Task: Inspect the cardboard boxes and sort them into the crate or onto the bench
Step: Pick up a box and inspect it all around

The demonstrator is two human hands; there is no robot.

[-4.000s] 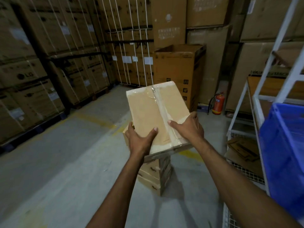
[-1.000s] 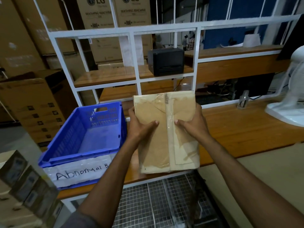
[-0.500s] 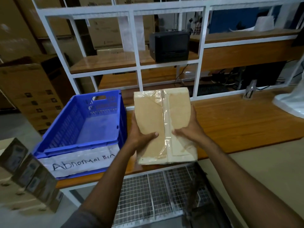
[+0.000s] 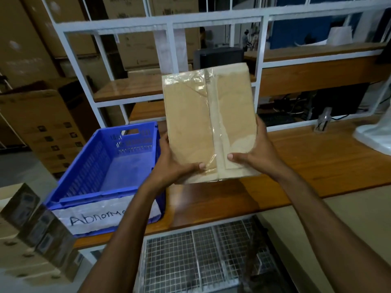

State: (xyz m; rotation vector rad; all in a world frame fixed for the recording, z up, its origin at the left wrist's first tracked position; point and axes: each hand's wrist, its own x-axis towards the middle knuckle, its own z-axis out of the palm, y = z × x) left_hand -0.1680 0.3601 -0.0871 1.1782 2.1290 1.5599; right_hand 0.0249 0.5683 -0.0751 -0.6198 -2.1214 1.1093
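The cardboard box (image 4: 190,123) is held up in the air between both hands, its broad face turned toward the camera and its far end tipped upward. The left hand (image 4: 171,163) grips the lower left edge, thumb laid across the face and fingers hidden behind the box. The right hand (image 4: 258,155) grips the lower right edge the same way. A strip of clear tape (image 4: 212,106) runs down the middle of the face and passes between the two thumb tips, which point at each other without meeting.

The box hangs above the wooden bench (image 4: 317,159) and does not touch it; bare boards show just below both hands. Just beside the left wrist, on its outer side, a blue plastic crate (image 4: 88,172) sits on the bench. A white label (image 4: 95,217) on its near wall reads "Abnorm" in hand lettering (the left forearm covers the rest).

Beyond the hands rises a white metal frame (image 4: 169,21) with wooden shelves, and a black device (image 4: 220,57) stands on one shelf, partly hidden by the box's top edge. Under the forearms lies a wire mesh shelf (image 4: 201,256). Well out from the left forearm, small cartons (image 4: 31,240) are stacked. Far out from the right hand, at the edge of view, a white object (image 4: 376,134) rests on the bench; what it is cannot be told.
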